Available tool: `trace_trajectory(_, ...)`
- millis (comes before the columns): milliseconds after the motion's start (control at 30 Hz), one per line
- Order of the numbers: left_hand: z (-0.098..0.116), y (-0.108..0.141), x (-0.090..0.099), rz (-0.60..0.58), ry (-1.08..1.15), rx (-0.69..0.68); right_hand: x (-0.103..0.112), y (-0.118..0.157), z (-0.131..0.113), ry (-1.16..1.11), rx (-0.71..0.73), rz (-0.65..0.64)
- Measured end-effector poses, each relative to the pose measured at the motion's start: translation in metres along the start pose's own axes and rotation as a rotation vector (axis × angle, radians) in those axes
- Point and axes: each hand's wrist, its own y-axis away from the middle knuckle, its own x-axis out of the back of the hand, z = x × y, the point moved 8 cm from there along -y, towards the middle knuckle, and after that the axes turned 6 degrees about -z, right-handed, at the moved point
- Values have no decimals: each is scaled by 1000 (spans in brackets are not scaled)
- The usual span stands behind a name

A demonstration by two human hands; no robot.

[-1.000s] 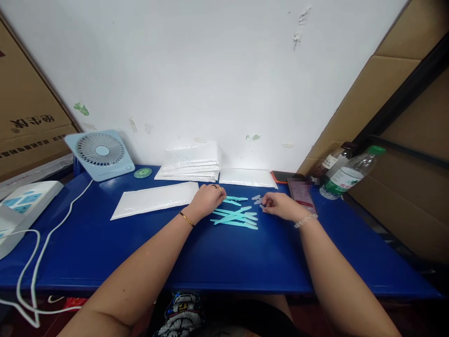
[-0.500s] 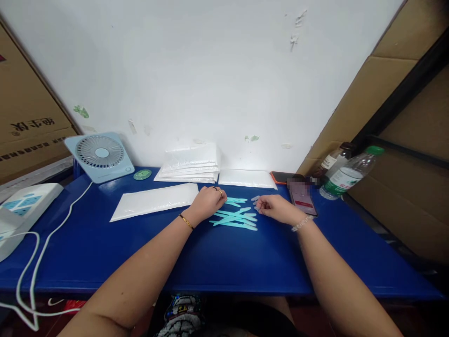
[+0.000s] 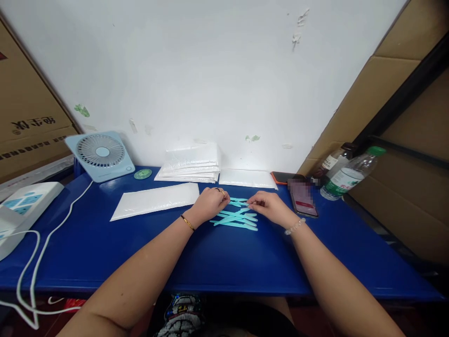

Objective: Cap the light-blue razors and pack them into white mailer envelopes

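Observation:
Several turquoise sticks with paler, translucent right ends (image 3: 235, 218) lie crossed over one another on the blue table (image 3: 245, 262). My left hand (image 3: 213, 200) is closed at the left ends of the farther sticks, fingers pinched around them. My right hand (image 3: 264, 204) pinches the pale right end of the farther turquoise sticks (image 3: 238, 201), its fingertips together. Left of my left hand lies a flat white padded envelope (image 3: 154, 201). Fingers partly hide the stick ends.
A stack of white envelopes (image 3: 191, 164) and another envelope (image 3: 247, 178) lie by the wall. A blue fan (image 3: 101, 154), green disc (image 3: 142, 174) and power strip (image 3: 28, 210) are left. Phones (image 3: 303, 199) and bottles (image 3: 347, 178) stand or lie right.
My right hand has moved left onto the right ends of the farther sticks, which now show between both hands. My left hand has shifted slightly right.

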Motion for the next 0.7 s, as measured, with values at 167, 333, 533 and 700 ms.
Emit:
trace_trajectory(167, 17, 2, -2, -71, 54, -83, -9, 2, -10, -98, 17, -119)
trace_trajectory(333, 5, 2, -6, -108, 63, -23, 14, 7, 14, -31, -53, -43)
trace_trajectory(533, -29, 2, -9, -70, -66, 155, 24, 5, 49, 275, -139, 7)
trace_trajectory(700, -28, 1, -10, -93, -31, 176, 7, -1, 44, 326, -121, -41)
